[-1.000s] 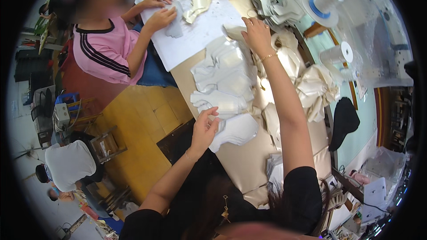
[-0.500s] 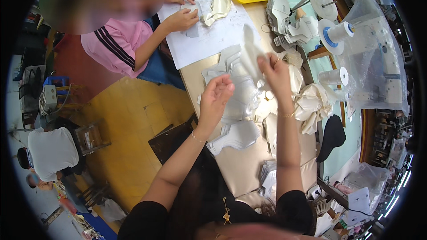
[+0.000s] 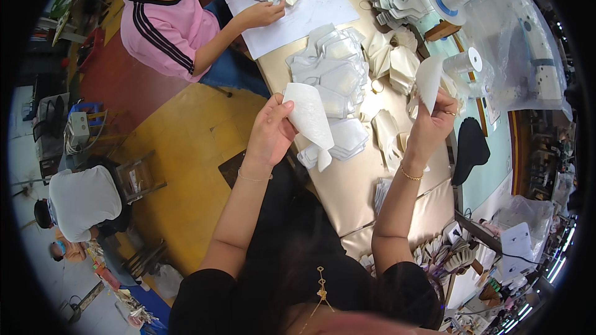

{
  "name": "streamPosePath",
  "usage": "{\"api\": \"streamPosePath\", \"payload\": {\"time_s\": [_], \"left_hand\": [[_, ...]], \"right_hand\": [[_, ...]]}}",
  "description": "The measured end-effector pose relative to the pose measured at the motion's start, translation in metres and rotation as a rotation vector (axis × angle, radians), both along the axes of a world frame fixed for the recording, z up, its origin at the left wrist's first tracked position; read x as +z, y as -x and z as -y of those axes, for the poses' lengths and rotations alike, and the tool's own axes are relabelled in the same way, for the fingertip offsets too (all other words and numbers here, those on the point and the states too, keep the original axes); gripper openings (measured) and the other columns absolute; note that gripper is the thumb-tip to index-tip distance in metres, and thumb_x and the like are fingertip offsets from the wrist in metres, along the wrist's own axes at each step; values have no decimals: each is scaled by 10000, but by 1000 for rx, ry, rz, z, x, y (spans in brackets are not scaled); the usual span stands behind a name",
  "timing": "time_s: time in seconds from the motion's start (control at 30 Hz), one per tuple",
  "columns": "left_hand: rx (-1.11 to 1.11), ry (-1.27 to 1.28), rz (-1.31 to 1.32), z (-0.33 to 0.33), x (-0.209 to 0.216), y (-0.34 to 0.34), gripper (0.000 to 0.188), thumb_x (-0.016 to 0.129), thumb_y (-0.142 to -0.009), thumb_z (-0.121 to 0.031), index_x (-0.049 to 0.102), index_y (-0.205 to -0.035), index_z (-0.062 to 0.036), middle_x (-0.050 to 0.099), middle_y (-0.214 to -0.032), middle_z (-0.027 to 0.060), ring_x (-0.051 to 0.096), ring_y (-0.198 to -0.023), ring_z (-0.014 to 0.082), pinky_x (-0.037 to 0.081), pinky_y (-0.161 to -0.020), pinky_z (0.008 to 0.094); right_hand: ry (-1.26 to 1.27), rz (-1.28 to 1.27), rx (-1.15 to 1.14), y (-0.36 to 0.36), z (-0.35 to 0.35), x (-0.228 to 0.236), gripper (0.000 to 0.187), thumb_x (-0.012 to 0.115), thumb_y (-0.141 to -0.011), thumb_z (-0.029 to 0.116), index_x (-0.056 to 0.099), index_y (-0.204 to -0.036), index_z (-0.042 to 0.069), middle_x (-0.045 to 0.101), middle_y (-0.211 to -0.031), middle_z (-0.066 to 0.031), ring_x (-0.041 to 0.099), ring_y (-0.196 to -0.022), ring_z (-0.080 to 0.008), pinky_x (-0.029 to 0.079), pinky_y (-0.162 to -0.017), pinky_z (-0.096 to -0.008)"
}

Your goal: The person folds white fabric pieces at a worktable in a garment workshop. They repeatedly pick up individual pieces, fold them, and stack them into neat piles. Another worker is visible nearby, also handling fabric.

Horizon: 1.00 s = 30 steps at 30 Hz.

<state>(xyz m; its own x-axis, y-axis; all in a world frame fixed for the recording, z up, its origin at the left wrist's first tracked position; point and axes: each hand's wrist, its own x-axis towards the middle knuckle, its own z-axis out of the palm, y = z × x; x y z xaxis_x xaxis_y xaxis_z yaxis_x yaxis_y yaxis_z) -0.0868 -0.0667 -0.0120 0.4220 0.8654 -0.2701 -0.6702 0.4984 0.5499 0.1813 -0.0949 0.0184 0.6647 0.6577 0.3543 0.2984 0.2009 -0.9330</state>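
A curved white cut piece [image 3: 308, 115], thin like fabric or lining, hangs from my left hand [image 3: 271, 130]. Its upper edge is pinched between thumb and fingers, over the table's near-left side. My right hand [image 3: 431, 123] is raised farther right, fingers closed on another white cut piece [image 3: 427, 79] that stands up and curls above them. Between the hands, overlapping pale grey-white cut pieces [image 3: 332, 65] spread over the table, with a neater stack [image 3: 349, 139] nearer me. Cream satiny pieces [image 3: 386, 136] lie to the right of that stack.
Across the table's far left, a person in a pink shirt [image 3: 164, 31] handles a grey piece on a white sheet [image 3: 282, 28]. Thread spools [image 3: 462, 61] and a plastic-covered machine [image 3: 528, 43] stand right. A black shaped piece [image 3: 470, 149] lies near the right edge.
My left hand was empty and now grips a white piece. The right hand, with a white piece, has moved right, away from the left. The view has shifted, too.
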Motion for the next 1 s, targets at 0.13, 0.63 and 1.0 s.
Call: {"api": "streamPosePath", "payload": {"time_s": [0.13, 0.63, 1.0], "left_hand": [[-5, -27, -7, 16, 14, 1, 120, 558, -973, -132, 473, -1046, -89, 658, -1030, 84, 669, -922, 161, 575, -816, 369], [-16, -194, -547, 53, 42, -13, 218, 566, -984, -110, 586, -1169, 3, 687, -936, 61, 644, -782, 74, 578, -641, 244], [-23, -260, -697, 57, 38, -30, 323, 514, -949, -36, 563, -1253, 59, 681, -1012, 74, 659, -831, 101, 599, -744, 274]], "right_hand": [[-25, 122, 117, 36, 22, 13, 244, 598, -826, -145, 602, -1032, -13, 659, -1089, -114, 646, -985, -171, 502, -906, -287], [192, 713, 330, 95, 57, 7, 193, 712, -802, 1, 699, -993, 23, 706, -1132, -107, 709, -811, -227, 559, -713, -325], [351, 954, 329, 94, 70, 8, 394, 662, -815, -31, 663, -1202, 43, 679, -1180, -139, 690, -855, -278, 554, -743, -354]]}}
